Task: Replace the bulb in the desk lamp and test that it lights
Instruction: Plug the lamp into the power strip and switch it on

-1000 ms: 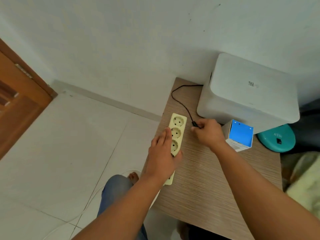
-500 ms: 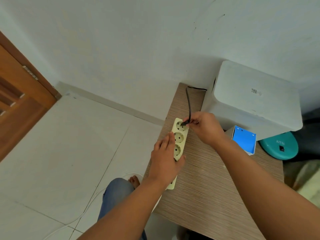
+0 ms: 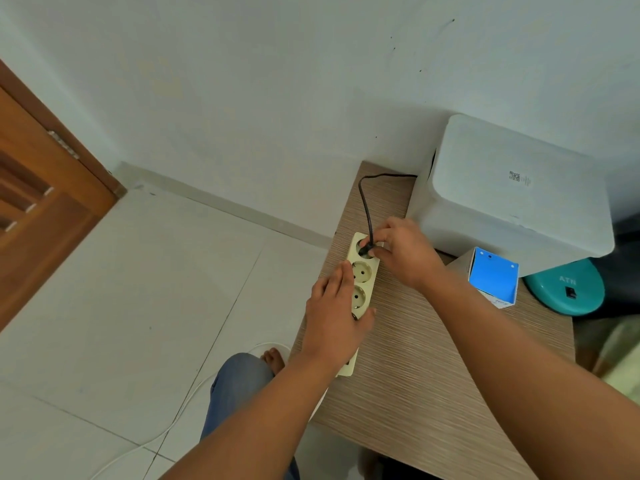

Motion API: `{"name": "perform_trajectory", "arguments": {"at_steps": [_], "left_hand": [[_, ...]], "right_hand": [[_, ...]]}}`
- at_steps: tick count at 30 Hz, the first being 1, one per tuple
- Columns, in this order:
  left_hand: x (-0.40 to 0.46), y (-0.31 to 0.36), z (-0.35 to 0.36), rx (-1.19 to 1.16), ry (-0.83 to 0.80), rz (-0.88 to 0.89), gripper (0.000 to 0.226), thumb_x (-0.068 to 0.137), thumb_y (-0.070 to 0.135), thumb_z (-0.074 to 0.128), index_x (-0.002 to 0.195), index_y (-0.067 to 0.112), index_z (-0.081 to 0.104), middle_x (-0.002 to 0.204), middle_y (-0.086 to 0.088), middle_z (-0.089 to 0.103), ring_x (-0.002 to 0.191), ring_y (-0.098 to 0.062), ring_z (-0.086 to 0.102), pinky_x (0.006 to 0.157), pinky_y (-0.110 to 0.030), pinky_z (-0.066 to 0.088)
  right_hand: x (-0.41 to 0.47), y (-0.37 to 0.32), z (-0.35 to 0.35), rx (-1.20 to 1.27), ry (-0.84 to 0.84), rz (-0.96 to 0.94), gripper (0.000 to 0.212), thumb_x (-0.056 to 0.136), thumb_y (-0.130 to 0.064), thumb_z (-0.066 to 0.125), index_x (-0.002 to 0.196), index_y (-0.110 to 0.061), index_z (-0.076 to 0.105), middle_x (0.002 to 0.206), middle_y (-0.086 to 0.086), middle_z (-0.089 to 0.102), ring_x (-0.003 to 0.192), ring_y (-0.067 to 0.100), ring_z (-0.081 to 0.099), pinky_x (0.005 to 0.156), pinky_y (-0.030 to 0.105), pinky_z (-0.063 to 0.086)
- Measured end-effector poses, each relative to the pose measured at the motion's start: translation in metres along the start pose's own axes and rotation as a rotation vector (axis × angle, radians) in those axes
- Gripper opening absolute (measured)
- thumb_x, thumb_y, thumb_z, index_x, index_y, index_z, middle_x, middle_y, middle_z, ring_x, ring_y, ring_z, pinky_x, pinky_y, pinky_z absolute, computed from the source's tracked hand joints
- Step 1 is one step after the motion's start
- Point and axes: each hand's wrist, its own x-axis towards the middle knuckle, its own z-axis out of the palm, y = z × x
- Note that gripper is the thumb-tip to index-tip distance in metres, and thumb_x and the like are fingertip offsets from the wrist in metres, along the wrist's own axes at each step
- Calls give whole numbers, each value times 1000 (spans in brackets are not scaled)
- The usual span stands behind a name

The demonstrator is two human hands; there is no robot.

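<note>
The small black plug (image 3: pixel 364 250) sits at the far socket of the pale yellow three-socket plastic power strip (image 3: pixel 362 285), right of centre in the frame; the right hand (image 3: pixel 401 256) pinches it between thumb and fingertips, closed on its body; whether the pins are fully home cannot be told. The plug looks light and rigid, best held by its moulded body and not by the thin black cable (image 3: pixel 365 206), which is limp and curves up to the rear of the white plastic box (image 3: pixel 519 195) at upper right. The strip is light and likely to slide on the smooth striped wood-grain tabletop (image 3: pixel 415 358); the left hand (image 3: pixel 334 317) lies flat over its near half, fingers extended, pressing rather than clasping. A blue-faced white cardboard carton (image 3: pixel 493 277) stands just right of the right wrist; the lamp itself is not in view.
</note>
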Motion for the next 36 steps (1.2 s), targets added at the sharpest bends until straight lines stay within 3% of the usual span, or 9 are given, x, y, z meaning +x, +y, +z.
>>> {"name": "perform_trajectory", "arguments": {"at_steps": [7, 11, 15, 18, 24, 27, 30, 32, 36], "left_hand": [[-1, 2, -3, -11, -17, 4, 85, 93, 51, 54, 158, 19, 9, 164, 5, 17, 145, -20, 18, 115, -37, 27], [-2, 4, -6, 5, -59, 2, 88, 94, 52, 53, 158, 17, 4, 164, 2, 13, 149, -20, 11, 119, -35, 19], [-1, 12, -11, 64, -128, -33, 96, 92, 59, 51, 157, 13, -2, 165, -2, 7, 150, -23, 6, 120, -35, 14], [-7, 19, -17, 93, -125, -41, 99, 90, 66, 47, 156, 11, -1, 165, -6, 8, 150, -25, 8, 121, -38, 17], [-43, 52, -14, 0, -43, 41, 76, 97, 42, 49, 157, 12, 12, 164, -4, 17, 149, -21, 15, 121, -37, 19], [-65, 76, -2, -58, -27, 141, 64, 98, 32, 52, 154, 14, 27, 157, 0, 32, 144, -14, 26, 119, -26, 19], [-80, 102, 16, -68, -105, 248, 57, 97, 30, 54, 150, 18, 36, 152, 4, 39, 139, -10, 32, 111, -15, 18], [-81, 120, 32, -60, -185, 303, 56, 97, 33, 54, 149, 22, 38, 152, 7, 40, 139, -8, 33, 113, -17, 21], [-66, 159, 66, -51, -294, 334, 60, 98, 36, 54, 152, 19, 34, 156, 4, 35, 144, -11, 29, 114, -20, 18]], "right_hand": [[3, -6, -1, 14, -67, 78, 20, 92, -23, 64, 108, -28, 74, 93, -3, 52, 99, 25, 51, 83, 42, 49], [-7, -16, -4, 40, -104, 120, 25, 93, -23, 59, 115, -26, 71, 97, -1, 50, 97, 25, 56, 84, 38, 49], [-41, -24, -9, 181, 2, 176, 41, 91, -22, 61, 132, -23, 59, 116, 5, 58, 109, 22, 55, 95, 36, 45], [-74, -27, -19, 280, 88, 212, 44, 92, -20, 61, 136, -20, 56, 112, 2, 60, 96, 14, 55, 87, 29, 44], [-149, -4, -35, 391, 282, 299, 28, 92, -17, 61, 120, -19, 65, 94, -8, 61, 75, 4, 54, 73, 21, 39], [-188, 19, -38, 435, 340, 382, 26, 94, -18, 56, 117, -22, 67, 93, -10, 64, 67, 4, 55, 66, 20, 39], [-226, 45, -41, 429, 376, 495, 27, 95, -18, 56, 119, -22, 66, 94, -7, 66, 76, 8, 60, 72, 24, 46], [-249, 64, -42, 436, 394, 581, 31, 93, -17, 58, 123, -21, 66, 100, -4, 67, 85, 10, 61, 83, 27, 49], [-284, 104, -36, 457, 409, 697, 37, 94, -18, 57, 131, -21, 60, 124, 0, 63, 105, 10, 58, 90, 23, 44]]}}
